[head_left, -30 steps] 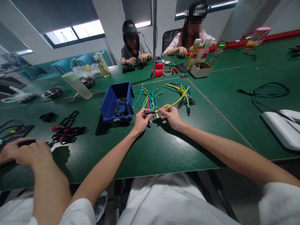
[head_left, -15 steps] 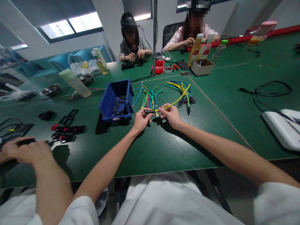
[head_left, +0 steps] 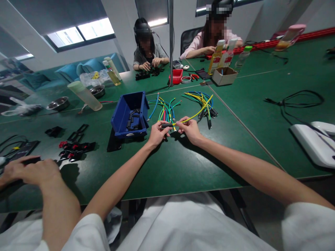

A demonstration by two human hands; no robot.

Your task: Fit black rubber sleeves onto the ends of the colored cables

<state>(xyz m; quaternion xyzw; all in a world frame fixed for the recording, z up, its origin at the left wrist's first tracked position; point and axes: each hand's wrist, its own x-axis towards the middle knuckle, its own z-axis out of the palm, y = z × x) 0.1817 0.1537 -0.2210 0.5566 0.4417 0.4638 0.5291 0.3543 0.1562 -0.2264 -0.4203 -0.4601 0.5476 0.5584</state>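
Between the fingers of my left hand (head_left: 157, 133) is a black sleeve (head_left: 167, 125), closed in a pinch. My right hand (head_left: 190, 129) grips a yellow cable (head_left: 192, 118) right beside the sleeve, and the cable runs into or against the sleeve's right end. The cable's far end curves up over a bundle of yellow, green and blue cables (head_left: 200, 96) with black ends. Behind my hands lies a looser group of blue, green, yellow and red cables (head_left: 163, 106) with metal lugs. To the left, a blue bin (head_left: 117, 120) holds several black sleeves (head_left: 134, 116).
A co-worker's hands (head_left: 39, 170) work at the left edge, near black and red parts (head_left: 75, 148). Two people sit across the green table (head_left: 162, 181). A metal pole (head_left: 171, 45), bottles (head_left: 216, 57), a cardboard box (head_left: 224, 78) and a white device (head_left: 314, 144) stand around.
My hands keep the same hold on the sleeve and the yellow cable. The view has shifted slightly; the co-worker's hands at left look little changed.
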